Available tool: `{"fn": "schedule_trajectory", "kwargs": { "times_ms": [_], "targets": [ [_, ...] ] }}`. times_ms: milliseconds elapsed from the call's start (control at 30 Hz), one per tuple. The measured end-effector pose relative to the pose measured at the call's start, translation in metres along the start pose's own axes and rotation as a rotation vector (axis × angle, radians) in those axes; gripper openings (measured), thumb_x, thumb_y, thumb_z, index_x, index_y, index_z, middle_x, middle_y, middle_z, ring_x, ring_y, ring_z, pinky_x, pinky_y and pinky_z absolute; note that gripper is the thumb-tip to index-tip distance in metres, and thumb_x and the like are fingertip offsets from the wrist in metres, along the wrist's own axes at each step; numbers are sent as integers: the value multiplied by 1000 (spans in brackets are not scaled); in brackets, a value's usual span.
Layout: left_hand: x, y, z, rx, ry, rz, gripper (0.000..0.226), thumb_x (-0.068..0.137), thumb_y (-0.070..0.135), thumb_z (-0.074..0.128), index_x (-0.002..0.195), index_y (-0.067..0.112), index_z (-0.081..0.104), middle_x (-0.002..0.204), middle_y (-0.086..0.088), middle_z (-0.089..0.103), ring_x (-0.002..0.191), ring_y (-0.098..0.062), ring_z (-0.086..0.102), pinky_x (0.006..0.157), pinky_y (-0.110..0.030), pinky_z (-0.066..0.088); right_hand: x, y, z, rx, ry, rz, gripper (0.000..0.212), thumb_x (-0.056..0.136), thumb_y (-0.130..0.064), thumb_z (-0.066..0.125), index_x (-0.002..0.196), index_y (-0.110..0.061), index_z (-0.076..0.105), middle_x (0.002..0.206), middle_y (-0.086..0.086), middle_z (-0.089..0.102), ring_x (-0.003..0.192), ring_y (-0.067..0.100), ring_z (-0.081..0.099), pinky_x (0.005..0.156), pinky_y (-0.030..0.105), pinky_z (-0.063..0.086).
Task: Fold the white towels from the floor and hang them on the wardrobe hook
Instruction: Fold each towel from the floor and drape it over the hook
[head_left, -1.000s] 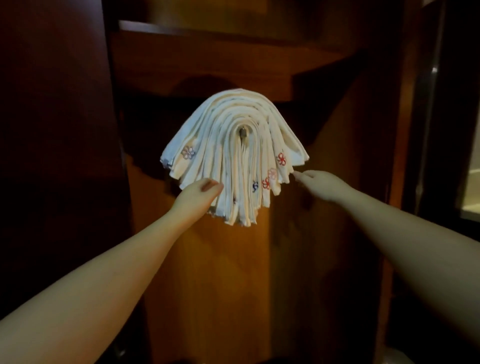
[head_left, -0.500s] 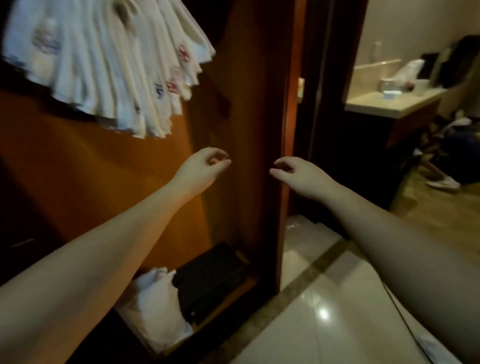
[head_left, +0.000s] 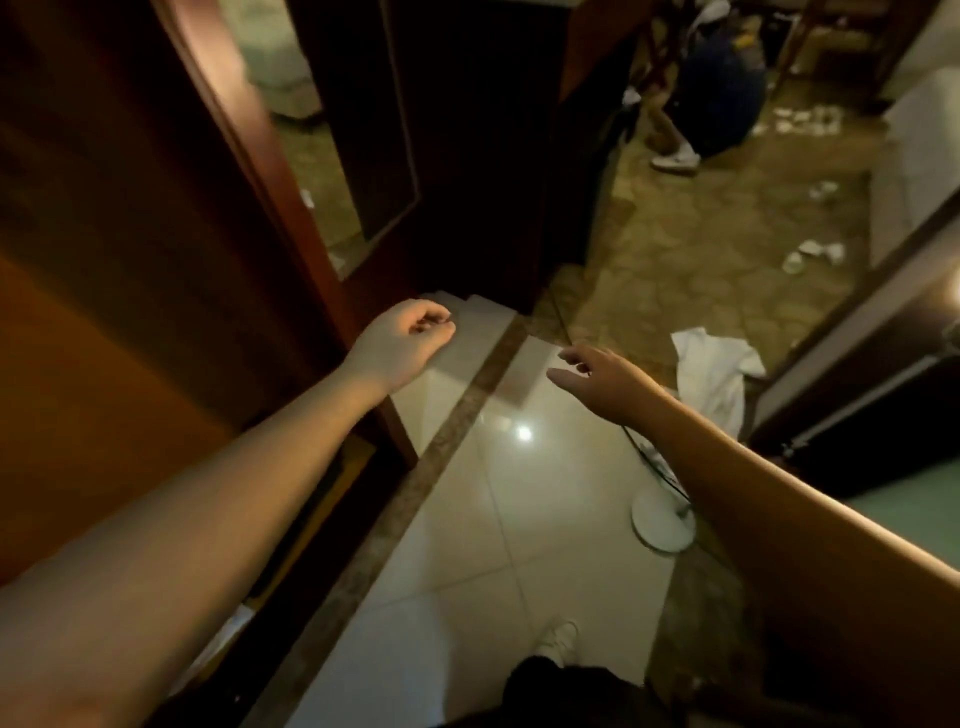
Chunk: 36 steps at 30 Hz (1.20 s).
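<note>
over the glossy cream floor tiles (head_left: 498, 530) both bare arms reach forward and neither hand holds anything. the left hand (head_left: 402, 345) hangs beside the edge of the dark reddish-brown wooden wardrobe (head_left: 171, 249), its fingers loosely curled toward the palm with nothing inside them. the right hand (head_left: 597, 376) is held palm down, fingers relaxed and slightly spread, above the brown speckled stone strip (head_left: 415, 493) that crosses the tiles. a crumpled white cloth towel (head_left: 714, 371) lies on the floor just beyond the right hand, apart from it, where the tiles meet the patterned olive-brown carpet (head_left: 701, 228). smaller white scraps (head_left: 813, 252) are scattered farther off on that carpet. a round white disc-shaped base (head_left: 662, 522) with a thin black cord sits on the tiles under the right forearm. a second person in dark blue clothing (head_left: 722, 93) is crouched on the carpet at the top of the view. a white shoe (head_left: 558, 636) shows at the bottom edge.
</note>
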<state>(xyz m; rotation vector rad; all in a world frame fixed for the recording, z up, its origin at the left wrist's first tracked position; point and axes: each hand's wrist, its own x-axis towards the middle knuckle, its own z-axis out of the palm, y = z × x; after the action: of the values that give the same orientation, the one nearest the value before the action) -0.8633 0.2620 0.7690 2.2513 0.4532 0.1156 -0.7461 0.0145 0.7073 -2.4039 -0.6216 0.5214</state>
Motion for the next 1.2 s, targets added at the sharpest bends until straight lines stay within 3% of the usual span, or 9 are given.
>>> {"fn": "schedule_trajectory", "kwargs": {
  "times_ms": [133, 267, 400, 467, 567, 700, 833, 1033, 1200],
  "targets": [
    [56, 12, 69, -57, -91, -36, 29, 97, 40, 61, 121, 25, 67, 111, 11, 64, 96, 4, 56, 77, -12, 39, 21, 74, -15, 26, -12, 129, 58, 95, -56, 58, 141, -21, 57, 141, 2, 59, 121, 18, 59, 90, 30, 41],
    [98, 22, 140, -99, -211, -99, 23, 97, 28, 64, 117, 18, 67, 111, -5, 67, 106, -22, 62, 96, -35, 49, 34, 138, -18, 58, -44, 274, 61, 93, -62, 56, 139, -22, 57, 138, 1, 60, 119, 19, 60, 88, 30, 43],
    [135, 24, 196, -92, -320, -143, 29, 86, 40, 66, 109, 23, 69, 106, -3, 68, 97, -20, 62, 87, -29, 46, 45, 190, -9, 84, -80, 425, 60, 94, -59, 57, 139, -19, 58, 138, 4, 61, 121, 22, 59, 92, 30, 42],
    [157, 19, 223, -78, -366, -161, 25, 89, 37, 67, 109, 21, 70, 103, -1, 68, 95, -19, 62, 81, -27, 44, 54, 214, -2, 113, -97, 495, 58, 94, -57, 60, 137, -18, 60, 136, 5, 63, 120, 22, 60, 96, 33, 44],
    [196, 7, 264, -76, -449, -198, 18, 94, 23, 67, 110, 15, 70, 100, -4, 66, 99, -24, 62, 87, -31, 47, 72, 247, 6, 153, -130, 599, 54, 93, -57, 61, 131, -18, 64, 129, 3, 66, 115, 21, 63, 94, 33, 47],
    [262, -9, 313, -33, -566, -195, 20, 95, 27, 65, 112, 16, 69, 99, 1, 63, 95, -18, 59, 79, -26, 43, 112, 288, 10, 209, -158, 732, 48, 96, -53, 59, 126, -16, 66, 123, 3, 68, 113, 20, 63, 91, 31, 47],
    [341, -22, 360, 54, -722, -205, 24, 97, 28, 63, 116, 15, 67, 102, 1, 62, 97, -19, 59, 79, -25, 39, 157, 326, 6, 305, -129, 916, 36, 98, -50, 57, 116, -21, 68, 115, 2, 70, 96, 16, 60, 82, 29, 42],
    [436, -30, 443, 155, -921, -211, 28, 97, 27, 61, 121, 14, 67, 110, -4, 66, 104, -23, 61, 81, -26, 42, 222, 400, 7, 463, -83, 1143, 39, 101, -48, 55, 127, -22, 64, 117, 1, 63, 106, 20, 58, 88, 29, 38],
    [488, -44, 536, 212, -1034, -207, 30, 96, 34, 61, 121, 19, 67, 109, 0, 64, 96, -15, 58, 77, -24, 39, 259, 483, 28, 574, -110, 1230, 33, 103, -43, 54, 113, -15, 67, 115, 13, 67, 101, 26, 62, 90, 37, 45]
  ]
}}
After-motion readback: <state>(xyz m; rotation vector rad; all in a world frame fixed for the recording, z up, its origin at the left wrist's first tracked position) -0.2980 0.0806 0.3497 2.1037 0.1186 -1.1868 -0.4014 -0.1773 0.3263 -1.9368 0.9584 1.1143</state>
